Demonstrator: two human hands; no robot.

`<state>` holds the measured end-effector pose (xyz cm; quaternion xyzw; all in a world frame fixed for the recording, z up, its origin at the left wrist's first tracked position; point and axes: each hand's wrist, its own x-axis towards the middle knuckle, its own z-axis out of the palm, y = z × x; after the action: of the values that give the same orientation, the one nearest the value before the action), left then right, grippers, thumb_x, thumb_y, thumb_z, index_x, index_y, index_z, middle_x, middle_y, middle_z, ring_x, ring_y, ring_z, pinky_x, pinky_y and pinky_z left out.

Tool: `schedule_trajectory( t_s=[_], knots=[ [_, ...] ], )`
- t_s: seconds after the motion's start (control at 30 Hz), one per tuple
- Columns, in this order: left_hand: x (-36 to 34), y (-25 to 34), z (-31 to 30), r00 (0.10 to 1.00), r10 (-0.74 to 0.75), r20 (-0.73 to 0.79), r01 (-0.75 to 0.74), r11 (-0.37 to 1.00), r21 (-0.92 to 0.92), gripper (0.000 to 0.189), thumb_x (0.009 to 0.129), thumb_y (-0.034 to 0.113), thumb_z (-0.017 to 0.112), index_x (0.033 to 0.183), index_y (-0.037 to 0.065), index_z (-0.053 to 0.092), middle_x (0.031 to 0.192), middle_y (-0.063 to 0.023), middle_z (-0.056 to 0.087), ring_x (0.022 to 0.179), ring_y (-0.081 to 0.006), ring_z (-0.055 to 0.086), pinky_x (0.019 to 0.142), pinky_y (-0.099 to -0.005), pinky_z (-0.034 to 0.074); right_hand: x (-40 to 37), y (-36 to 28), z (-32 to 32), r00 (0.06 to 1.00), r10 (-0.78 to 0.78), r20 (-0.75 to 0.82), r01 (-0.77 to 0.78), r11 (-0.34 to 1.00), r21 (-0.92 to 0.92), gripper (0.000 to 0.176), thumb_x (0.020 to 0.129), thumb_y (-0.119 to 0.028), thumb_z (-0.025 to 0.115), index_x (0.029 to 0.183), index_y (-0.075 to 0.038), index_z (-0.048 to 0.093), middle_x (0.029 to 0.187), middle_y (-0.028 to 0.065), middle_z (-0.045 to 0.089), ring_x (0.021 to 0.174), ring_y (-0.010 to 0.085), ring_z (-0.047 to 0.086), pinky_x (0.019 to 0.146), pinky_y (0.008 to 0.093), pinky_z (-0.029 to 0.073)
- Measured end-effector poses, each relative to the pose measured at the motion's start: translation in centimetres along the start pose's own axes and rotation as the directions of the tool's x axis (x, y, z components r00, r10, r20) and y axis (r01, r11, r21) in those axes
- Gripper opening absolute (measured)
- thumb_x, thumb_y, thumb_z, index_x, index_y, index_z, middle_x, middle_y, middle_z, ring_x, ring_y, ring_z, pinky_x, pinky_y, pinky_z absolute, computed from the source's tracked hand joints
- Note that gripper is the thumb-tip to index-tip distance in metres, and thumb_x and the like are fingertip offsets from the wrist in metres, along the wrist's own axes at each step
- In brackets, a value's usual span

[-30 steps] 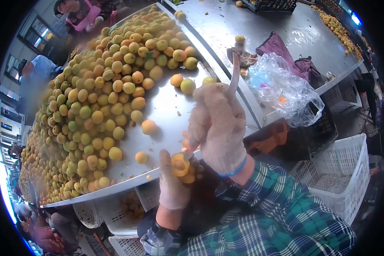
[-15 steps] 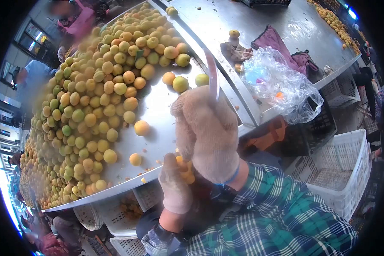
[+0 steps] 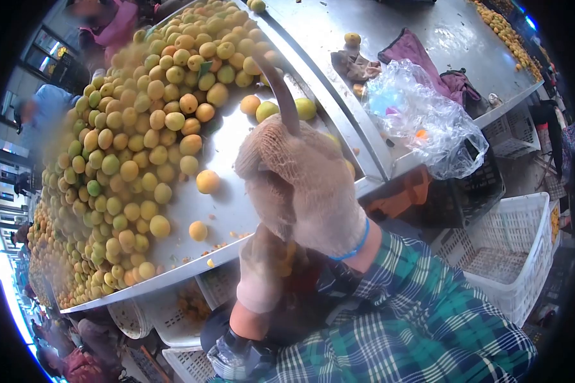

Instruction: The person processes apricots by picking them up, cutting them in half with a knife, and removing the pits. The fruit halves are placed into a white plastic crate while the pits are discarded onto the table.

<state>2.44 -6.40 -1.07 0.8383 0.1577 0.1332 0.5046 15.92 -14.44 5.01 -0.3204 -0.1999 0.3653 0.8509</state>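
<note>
My right hand, in a beige knit glove, is closed around a knife, its curved blade pointing up and away from me. Just below it, my left hand, also gloved, is closed at the table's near edge. It holds an apricot, mostly hidden behind the right hand and blurred. The two hands overlap and seem to touch. A few loose apricots lie just beyond the right hand. To the left, a large heap of yellow-green apricots covers the metal table.
Right of a raised metal rail lie a clear plastic bag and a maroon cloth. A white crate stands on the floor at right, with more crates under the table. Another person is at the far left.
My right hand has shifted slightly left, and the blade has tilted leftward. My left hand has moved slightly up under it, leaving less of the apricot visible.
</note>
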Motion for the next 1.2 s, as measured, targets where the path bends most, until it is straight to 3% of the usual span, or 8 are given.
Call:
schedule_trajectory(
  t_s=[0.1,0.23,0.33,0.4,0.93,1.07,1.13,1.2],
  knots=[
    [-0.8,-2.3,0.5,0.908,-0.361,0.212,0.366,0.437,-0.822,0.020,0.088,0.014,0.058,0.101,0.000,0.052,0.070,-0.0072,0.057,0.058,-0.0173,0.057,0.050,-0.0292,0.044,0.4,0.4,-0.2,0.998,0.060,0.018,-0.062,0.992,0.111,0.014,0.094,-0.014,0.053,0.088,-0.004,0.061,0.071,0.0009,0.055,0.052,0.0054,0.050,0.044,0.0168,0.038],
    [0.1,2.3,-0.6,0.827,-0.445,0.342,0.555,0.558,-0.617,0.021,0.090,0.021,0.056,0.097,0.001,0.053,0.067,-0.0074,0.056,0.058,-0.0171,0.057,0.050,-0.0291,0.044,0.5,0.5,0.7,0.996,0.086,-0.026,-0.083,0.992,0.091,0.023,0.097,-0.022,0.050,0.083,-0.006,0.059,0.060,-0.0003,0.051,0.039,0.0052,0.042,0.035,0.0186,0.030],
    [0.3,1.8,-0.3,0.988,-0.147,0.044,0.150,0.985,-0.081,0.044,0.097,0.043,0.042,0.090,0.002,0.055,0.066,-0.0070,0.055,0.057,-0.0164,0.055,0.050,-0.0274,0.043,0.7,0.9,0.8,0.993,0.062,-0.104,-0.051,0.994,0.102,0.025,0.098,-0.025,0.048,0.083,-0.006,0.057,0.056,-0.0005,0.048,0.036,0.0068,0.039,0.032,0.0214,0.028],
    [0.7,1.7,-0.4,0.778,-0.563,0.279,0.557,0.414,-0.720,0.050,0.094,0.056,0.041,0.099,0.008,0.053,0.077,-0.0070,0.056,0.056,-0.0193,0.052,0.050,-0.0289,0.040,1.0,1.9,-0.6,0.990,0.054,-0.134,-0.013,0.957,0.291,0.026,0.097,-0.031,0.050,0.086,-0.008,0.054,0.056,-0.0029,0.044,0.038,0.0083,0.037,0.032,0.0246,0.027],
    [1.3,1.5,-1.5,0.777,-0.608,0.162,0.428,0.322,-0.845,0.068,0.089,0.072,0.036,0.082,0.007,0.054,0.062,-0.0043,0.049,0.050,-0.0180,0.048,0.042,-0.0268,0.034,2.9,4.4,-2.3,0.855,0.306,-0.419,0.004,0.804,0.594,0.030,0.097,-0.037,0.047,0.075,-0.017,0.047,0.055,-0.0058,0.029,0.044,0.0117,0.030,0.041,0.0291,0.025],
    [1.5,0.1,-3.5,0.784,-0.613,0.093,0.372,0.346,-0.861,0.072,0.088,0.075,0.031,0.082,0.008,0.055,0.061,-0.0058,0.050,0.050,-0.0196,0.050,0.043,-0.0269,0.036,2.7,2.3,-3.6,0.979,0.194,-0.056,-0.152,0.889,0.432,0.014,0.091,-0.022,0.060,0.082,-0.012,0.058,0.063,-0.0047,0.047,0.053,0.0092,0.045,0.048,0.0267,0.038],
    [1.6,-0.3,-4.2,0.789,-0.600,0.132,0.420,0.369,-0.829,0.072,0.087,0.076,0.032,0.080,0.008,0.055,0.061,-0.0073,0.052,0.050,-0.0187,0.050,0.043,-0.0260,0.036,2.2,2.9,-0.6,0.988,-0.131,-0.082,0.025,0.660,-0.751,0.024,0.085,-0.021,0.069,0.104,-0.009,0.061,0.073,0.0016,0.060,0.057,0.0081,0.057,0.050,0.0251,0.048],
    [1.2,-1.8,-5.1,0.854,-0.439,0.278,0.435,0.314,-0.844,0.073,0.086,0.076,0.035,0.091,0.007,0.057,0.076,-0.0106,0.059,0.063,-0.0220,0.059,0.051,-0.0302,0.047,1.7,4.8,-0.3,0.969,-0.027,0.247,0.208,0.634,-0.745,0.038,0.079,-0.020,0.072,0.114,-0.009,0.062,0.092,0.0135,0.069,0.088,0.0225,0.068,0.080,0.0328,0.053]
  ],
)
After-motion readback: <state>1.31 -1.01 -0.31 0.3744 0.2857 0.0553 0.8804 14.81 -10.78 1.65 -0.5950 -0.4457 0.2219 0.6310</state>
